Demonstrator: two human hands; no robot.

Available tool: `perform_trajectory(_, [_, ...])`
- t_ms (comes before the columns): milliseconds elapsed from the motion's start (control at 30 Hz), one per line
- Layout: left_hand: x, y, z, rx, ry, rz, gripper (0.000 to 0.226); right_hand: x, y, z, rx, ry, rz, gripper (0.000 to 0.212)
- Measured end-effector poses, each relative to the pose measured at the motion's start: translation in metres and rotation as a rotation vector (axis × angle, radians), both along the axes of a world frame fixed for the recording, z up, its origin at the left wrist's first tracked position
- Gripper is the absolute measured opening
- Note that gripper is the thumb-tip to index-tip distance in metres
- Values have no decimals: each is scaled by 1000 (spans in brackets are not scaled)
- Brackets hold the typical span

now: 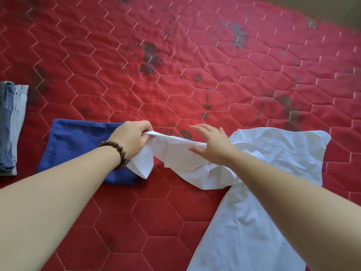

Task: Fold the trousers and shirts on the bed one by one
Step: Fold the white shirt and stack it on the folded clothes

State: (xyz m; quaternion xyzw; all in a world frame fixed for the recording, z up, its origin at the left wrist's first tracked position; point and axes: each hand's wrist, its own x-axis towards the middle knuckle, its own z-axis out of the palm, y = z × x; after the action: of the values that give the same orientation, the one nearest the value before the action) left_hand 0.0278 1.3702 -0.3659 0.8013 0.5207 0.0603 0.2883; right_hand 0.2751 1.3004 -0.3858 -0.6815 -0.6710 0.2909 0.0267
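White cotton, one shirt (273, 173), lies at your right on the bed, its sleeve pinched and pulled out by your left hand (132, 137); your right hand (211, 141) rests flat-fingered on it. One folded blue garment (78, 145) and one folded pair of jeans (11, 124) sit left. Red quilted bedcover (175, 65), dark-stained, fills the view.

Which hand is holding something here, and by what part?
The left hand pinches the white shirt at the end of its stretched-out sleeve. The right hand is open, fingers spread over the sleeve, gripping nothing.
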Motion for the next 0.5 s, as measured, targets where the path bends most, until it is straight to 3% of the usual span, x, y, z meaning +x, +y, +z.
perform_trajectory(67, [-7, 9, 9, -33, -13, -25, 14, -27, 13, -6, -67, 92, -16, 53])
perform_trajectory(133, [-19, 19, 18, -50, 23, -49, 16, -45, 26, -8, -88, 208, -95, 14])
perform_trajectory(267, [-51, 45, 26, -106, 131, -99, 31, -64, 51, -10, -63, 297, -141, 43])
perform_trajectory(433, [-97, 70, 17, -157, 370, -137, 46, -95, 80, -12, 32, 283, -17, 48])
perform_trajectory(500, [-113, 74, 10, -105, 519, -129, 46, -109, 86, -20, 57, 256, 15, 34])
